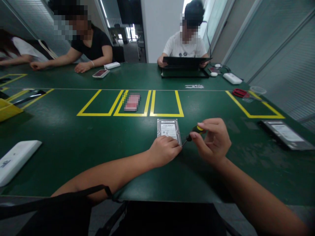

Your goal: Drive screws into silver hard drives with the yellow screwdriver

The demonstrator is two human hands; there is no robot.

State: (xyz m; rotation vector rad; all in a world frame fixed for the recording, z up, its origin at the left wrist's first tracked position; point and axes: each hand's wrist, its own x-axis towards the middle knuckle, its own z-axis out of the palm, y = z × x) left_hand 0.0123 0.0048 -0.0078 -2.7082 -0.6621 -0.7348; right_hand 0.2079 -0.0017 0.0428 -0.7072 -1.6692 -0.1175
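The right hand (pixel 215 141) pinches a screwdriver (pixel 194 131) between thumb and fingers, its tip at the hard drive's (pixel 168 127) near right corner; the left hand's (pixel 163 150) fingers close over the drive's near end. The drive lies on the green surface (pixel 118 137), near yellow tape outlines (pixel 167 115). Across it, a person (pixel 183 46) holds a flat black object (pixel 187 62).

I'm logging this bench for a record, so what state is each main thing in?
Left hand: fingers bent over the near end of the drive.
Right hand: fingers closed on the screwdriver.
Screwdriver: tilted, tip at the drive's near right corner; contact unclear.
Hard drive: flat on the table, label up, partly covered.
Second hard drive: flat at the right, label up, untouched.
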